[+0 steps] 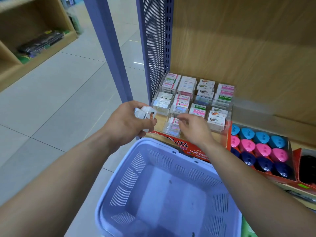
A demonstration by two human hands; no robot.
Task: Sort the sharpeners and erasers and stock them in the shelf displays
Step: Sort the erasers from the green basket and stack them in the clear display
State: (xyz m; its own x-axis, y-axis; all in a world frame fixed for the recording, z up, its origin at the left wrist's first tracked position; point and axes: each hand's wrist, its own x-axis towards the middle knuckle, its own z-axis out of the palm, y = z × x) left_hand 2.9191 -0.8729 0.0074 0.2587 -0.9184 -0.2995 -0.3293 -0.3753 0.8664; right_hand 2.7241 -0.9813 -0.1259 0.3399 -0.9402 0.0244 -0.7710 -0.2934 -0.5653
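One lilac basket (130, 177) sits nearest, below both forearms, its slatted walls rising just in front of the shelf edge. Above its far rim the left hand (128, 122) grips a small bunch of wrapped erasers (145, 113); they are too blurred to count, and their short ends point right, toward the shelf. The right hand (195, 129) is apart from the left, over the front of the clear display (229, 115); its fingers (183, 119) are curled just above a stack there, and whether they pinch anything cannot be told. This hand hides one front compartment. A red printed box (193, 148) lies under the display's front edge. The stacked erasers (182, 103) fill four columns stepping upward toward the back; they lie flat, long axis roughly left to right, labels up. To the right, touching the display's side, a red tray (273, 177) holds twelve sharpeners (262, 149): four navy nearest, four pink, four blue behind. Further right a second red box holds something black (306, 168). Behind stand a perforated purple panel (153, 40), a purple post (109, 48) and a wooden back wall (239, 40); far left, another shelf carries dark packets (41, 41).
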